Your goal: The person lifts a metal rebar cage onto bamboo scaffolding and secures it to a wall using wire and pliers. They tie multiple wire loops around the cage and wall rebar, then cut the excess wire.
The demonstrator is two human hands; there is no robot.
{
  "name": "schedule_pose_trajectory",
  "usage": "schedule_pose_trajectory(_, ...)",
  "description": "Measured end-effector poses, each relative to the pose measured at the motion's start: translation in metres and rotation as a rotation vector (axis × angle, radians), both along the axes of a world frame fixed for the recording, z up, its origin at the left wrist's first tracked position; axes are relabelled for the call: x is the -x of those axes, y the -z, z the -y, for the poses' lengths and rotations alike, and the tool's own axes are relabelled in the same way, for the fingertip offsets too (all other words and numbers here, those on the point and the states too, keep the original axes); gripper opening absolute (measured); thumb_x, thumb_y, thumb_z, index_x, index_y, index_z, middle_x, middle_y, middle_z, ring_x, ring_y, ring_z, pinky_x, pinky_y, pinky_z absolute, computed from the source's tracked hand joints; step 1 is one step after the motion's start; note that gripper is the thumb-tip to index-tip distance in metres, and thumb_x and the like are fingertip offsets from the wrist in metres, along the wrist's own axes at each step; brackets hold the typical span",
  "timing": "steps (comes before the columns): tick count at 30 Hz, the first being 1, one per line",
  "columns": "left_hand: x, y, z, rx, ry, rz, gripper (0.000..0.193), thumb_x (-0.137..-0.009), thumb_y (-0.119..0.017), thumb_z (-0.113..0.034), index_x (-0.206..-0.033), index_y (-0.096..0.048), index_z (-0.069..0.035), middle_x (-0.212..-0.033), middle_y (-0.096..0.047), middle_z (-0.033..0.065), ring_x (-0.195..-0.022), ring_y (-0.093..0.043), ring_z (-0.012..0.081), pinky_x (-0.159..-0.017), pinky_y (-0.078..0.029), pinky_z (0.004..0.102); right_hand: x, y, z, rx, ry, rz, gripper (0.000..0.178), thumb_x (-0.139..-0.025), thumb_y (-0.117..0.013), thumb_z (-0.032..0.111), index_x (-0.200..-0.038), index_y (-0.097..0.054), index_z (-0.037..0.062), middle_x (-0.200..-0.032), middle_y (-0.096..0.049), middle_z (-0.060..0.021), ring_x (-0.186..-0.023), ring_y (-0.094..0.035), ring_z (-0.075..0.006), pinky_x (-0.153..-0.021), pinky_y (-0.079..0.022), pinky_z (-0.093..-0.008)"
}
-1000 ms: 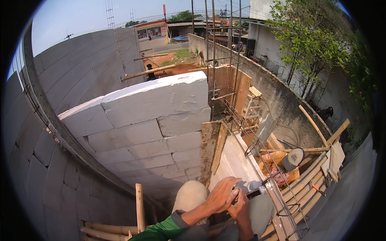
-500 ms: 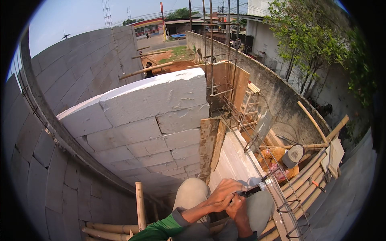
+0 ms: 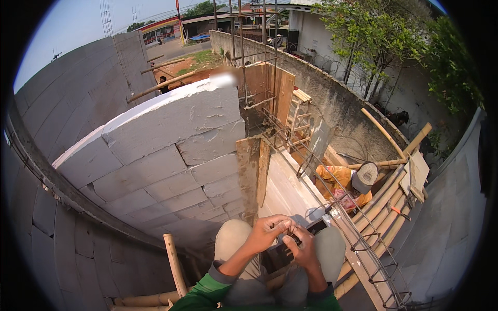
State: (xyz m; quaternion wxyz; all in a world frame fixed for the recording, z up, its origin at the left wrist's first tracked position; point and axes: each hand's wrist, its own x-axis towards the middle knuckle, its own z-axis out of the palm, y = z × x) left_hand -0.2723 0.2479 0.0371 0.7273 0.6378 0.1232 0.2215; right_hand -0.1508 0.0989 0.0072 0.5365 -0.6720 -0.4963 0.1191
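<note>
My left hand [image 3: 267, 230] and my right hand [image 3: 303, 250] meet just above my lap, between my knees in grey trousers [image 3: 233, 241]. Both close around a small dark object [image 3: 277, 255]; its kind is hard to tell, and my fingers hide most of it. The left fingers curl over its top edge and the right thumb presses on it. Green sleeves [image 3: 207, 293] cover my forearms. I sit high up beside a wall of white blocks [image 3: 166, 145].
A wooden board [image 3: 251, 171] stands upright against the block wall's end. A steel rebar cage [image 3: 358, 243] slants down to the right over bamboo poles [image 3: 384, 207]. Below, a person in an orange shirt and cap [image 3: 358, 181] crouches. Another bamboo pole [image 3: 174, 262] rises at my left.
My hands have dropped lower and closer to my lap, and the silvery tip that stuck out to the right of them no longer shows. The view has tilted slightly.
</note>
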Motion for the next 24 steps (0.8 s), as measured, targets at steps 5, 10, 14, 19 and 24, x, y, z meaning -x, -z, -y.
schedule_pose_trajectory(5, 0.003, -0.018, 0.001, -0.261, -0.020, -0.059, 0.024, -0.110, -0.059, -0.016, -0.108, -0.072, 0.003, -0.093, -0.073, 0.0047, -0.084, -0.067, 0.0137, -0.080, -0.053, 0.0299, 0.004, -0.031, -0.017, -0.246, 0.269, -0.132, 0.034, -0.110, -0.054, 0.024, -0.124, -0.063, -0.0062, -0.111, -0.073, -0.0182, -0.107, -0.069, -0.0291, -0.094, -0.054, -0.0413)
schedule_pose_trajectory(10, -0.012, -0.006, 0.014, 0.588, -0.013, 0.217, 0.020, -0.109, -0.062, -0.019, -0.115, -0.065, 0.000, -0.103, -0.076, 0.0106, -0.089, -0.075, 0.0226, -0.085, -0.060, 0.0361, -0.003, -0.064, -0.006, -0.699, -0.082, -0.819, 0.028, -0.116, -0.043, 0.020, -0.118, -0.058, -0.0040, -0.097, -0.069, -0.0108, -0.090, -0.069, -0.0231, -0.085, -0.056, -0.0399)
schedule_pose_trajectory(14, -0.011, 0.010, -0.014, 1.058, 0.005, 0.375, 0.021, -0.112, -0.053, -0.019, -0.120, -0.064, -0.003, -0.132, -0.070, 0.0156, -0.126, -0.067, 0.0234, -0.114, -0.054, 0.0470, -0.003, -0.114, 0.017, -0.903, -0.138, -0.914, 0.024, -0.117, -0.042, 0.022, -0.116, -0.056, 0.0026, -0.072, -0.042, 0.0021, -0.063, -0.045, -0.0125, -0.069, -0.049, -0.0366)
schedule_pose_trajectory(19, -0.038, -0.053, 0.008, 0.085, 0.445, -0.172, 0.046, -0.106, -0.067, -0.029, -0.143, -0.059, -0.002, -0.145, -0.064, 0.0197, -0.134, -0.062, 0.0306, -0.112, -0.049, 0.0454, 0.011, -0.158, 0.139, -0.817, 0.191, -0.595, 0.032, -0.116, -0.046, 0.025, -0.120, -0.058, -0.0044, -0.066, -0.038, 0.0031, -0.051, -0.033, -0.0070, -0.048, -0.034, -0.0276)
schedule_pose_trajectory(24, -0.128, -0.092, -0.029, -0.651, 0.652, -0.186, 0.055, -0.102, -0.072, -0.026, -0.148, -0.055, 0.001, -0.150, -0.060, 0.0203, -0.137, -0.060, 0.0296, -0.114, -0.046, 0.0424, 0.051, -0.154, 0.252, -0.577, 1.172, -0.296, 0.037, -0.111, -0.057, 0.021, -0.137, -0.063, -0.0055, -0.064, -0.046, 0.0054, -0.051, -0.036, -0.0021, -0.046, -0.025, -0.0222)
